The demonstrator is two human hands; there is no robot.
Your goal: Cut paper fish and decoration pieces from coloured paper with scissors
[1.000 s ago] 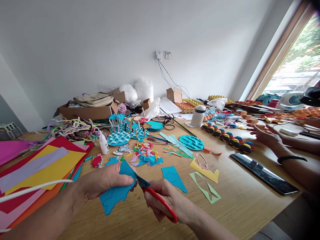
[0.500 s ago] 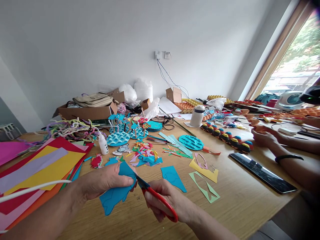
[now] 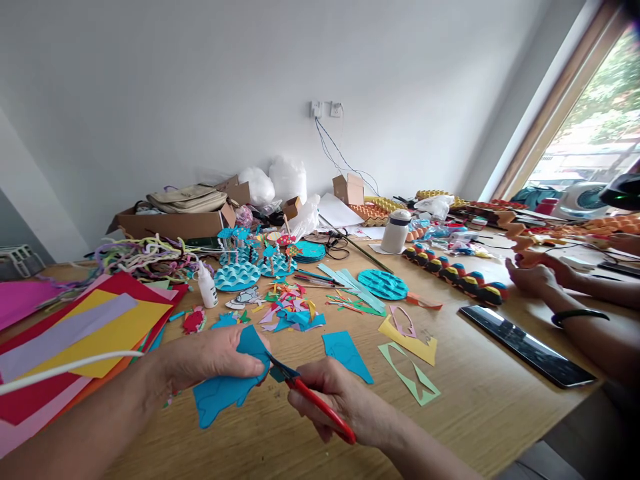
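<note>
My left hand pinches a sheet of blue paper between thumb and fingers; faint drawn outlines show on it. My right hand is closed round the red handles of a pair of scissors. The dark blades meet the paper's right edge beside my left fingertips. Just beyond the scissors, another blue paper piece with a drawn outline lies flat on the table. Farther right are a green paper offcut and a yellow offcut. Small coloured paper scraps lie heaped beyond my hands.
Coloured paper sheets are stacked at left. A white glue bottle stands near blue egg-tray pieces. At right lie a black phone and a painted egg-carton strip; another person's hands hold an orange carton piece.
The blue paper has shifted slightly left and tilted in my left hand. The scissor blades have turned flatter at its edge. The other person's orange piece has risen a little.
</note>
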